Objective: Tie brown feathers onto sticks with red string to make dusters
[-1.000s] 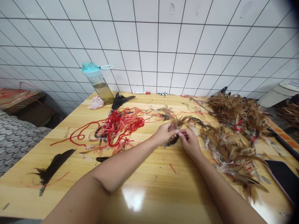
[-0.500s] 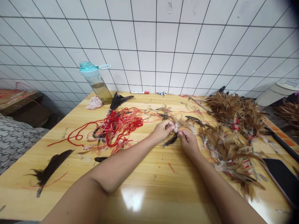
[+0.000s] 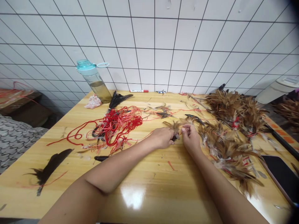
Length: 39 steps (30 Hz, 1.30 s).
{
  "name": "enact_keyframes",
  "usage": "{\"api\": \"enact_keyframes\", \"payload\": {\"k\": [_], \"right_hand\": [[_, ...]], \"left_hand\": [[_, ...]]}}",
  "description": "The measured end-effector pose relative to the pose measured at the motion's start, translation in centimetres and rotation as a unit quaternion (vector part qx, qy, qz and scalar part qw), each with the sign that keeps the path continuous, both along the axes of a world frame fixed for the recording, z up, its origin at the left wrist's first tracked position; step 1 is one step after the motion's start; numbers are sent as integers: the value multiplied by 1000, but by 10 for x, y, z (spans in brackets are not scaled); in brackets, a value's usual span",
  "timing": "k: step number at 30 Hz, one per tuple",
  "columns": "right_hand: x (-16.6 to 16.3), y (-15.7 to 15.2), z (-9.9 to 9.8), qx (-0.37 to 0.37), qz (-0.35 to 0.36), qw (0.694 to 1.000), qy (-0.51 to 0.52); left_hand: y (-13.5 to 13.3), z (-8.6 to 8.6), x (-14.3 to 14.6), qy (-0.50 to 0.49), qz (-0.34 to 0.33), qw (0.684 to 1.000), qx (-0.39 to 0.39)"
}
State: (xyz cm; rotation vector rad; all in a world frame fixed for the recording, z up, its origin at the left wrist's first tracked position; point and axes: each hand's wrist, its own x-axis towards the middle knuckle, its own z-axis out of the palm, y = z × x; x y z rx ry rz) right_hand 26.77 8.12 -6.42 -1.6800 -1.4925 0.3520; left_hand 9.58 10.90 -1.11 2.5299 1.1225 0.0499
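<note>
The tangled red string lies on the left of the worktop, best left clear of the forearm. The left hand is curled closed around the base of a small feather tuft; a steady, light grip there should stop quills slipping. Just right of it, the right hand has thumb and forefinger near together; whether they pinch anything I cannot tell. Brown feather bunches lie beyond; elbow room there helps.

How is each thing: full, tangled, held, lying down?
Bottle: lid on, partly full
Red cord: tangled heap
Marker: lying on its side
Phone: lying flat, screen dark
Big black feather: lying flat
Small feather bunch: held by left hand
Right hand: half curled
</note>
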Motion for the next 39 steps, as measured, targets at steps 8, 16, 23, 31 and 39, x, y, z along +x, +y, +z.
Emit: {"api": "enact_keyframes", "payload": {"k": [8, 16, 23, 31, 39], "right_hand": [[-2, -2, 0, 5, 65, 996, -56], [-4, -6, 4, 75, 69, 995, 3], [-14, -12, 5, 31, 162, 984, -67], [-14, -11, 0, -55, 122, 975, -180], [-21, -18, 19, -140, 123, 955, -231]], "left_hand": [[16, 15, -16, -252, -116, 901, -334], [26, -7, -3, -589, 118, 712, -364], [12, -19, 12, -523, 98, 815, -230], [20, -31, 7, -506, 132, 832, -183], [18, -35, 5, -449, 110, 873, -156]]}}
